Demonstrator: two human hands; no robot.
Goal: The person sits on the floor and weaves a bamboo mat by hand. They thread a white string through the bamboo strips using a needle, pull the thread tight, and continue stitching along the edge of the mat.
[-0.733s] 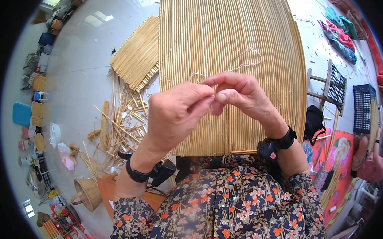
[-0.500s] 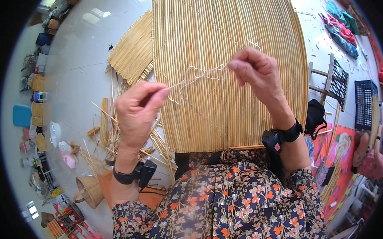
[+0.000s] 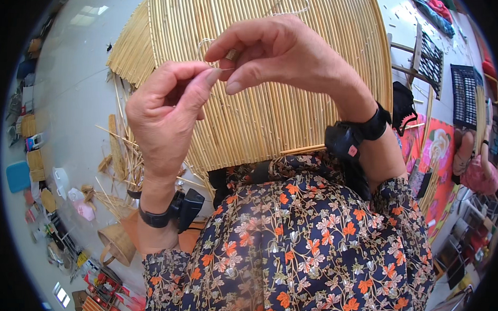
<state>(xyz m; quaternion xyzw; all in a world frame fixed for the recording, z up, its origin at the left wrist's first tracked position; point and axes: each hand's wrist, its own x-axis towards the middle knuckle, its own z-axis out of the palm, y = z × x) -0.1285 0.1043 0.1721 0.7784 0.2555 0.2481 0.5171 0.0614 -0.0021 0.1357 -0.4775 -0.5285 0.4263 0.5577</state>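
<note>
Thumb and forefinger of my left hand (image 3: 168,106) are pinched on a fine strand of white thread, whose short end shows at the fingertips. My right hand (image 3: 280,55) arches just beside it, thumb and forefinger apart around that end; a metal ring-like band (image 3: 230,54) sits on one of its fingers. Whether its curled fingers also hold thread is hidden. Loops of white thread (image 3: 290,0) show beyond the right hand, over a large mat of straight straw-coloured stalks (image 3: 272,123). The mat reaches from my lap outward, below both hands.
A smaller stalk mat (image 3: 129,44) lies at the left, with loose stalks (image 3: 117,145) scattered near it. A woven basket (image 3: 117,244) stands lower left. At the right are a low stool (image 3: 422,57), a black crate (image 3: 464,97) and another person (image 3: 479,169).
My hands have come together from well apart, the right one moving left toward the left fingertips. Its fingers have spread from a pinch. The view has shifted, so the mat appears higher.
</note>
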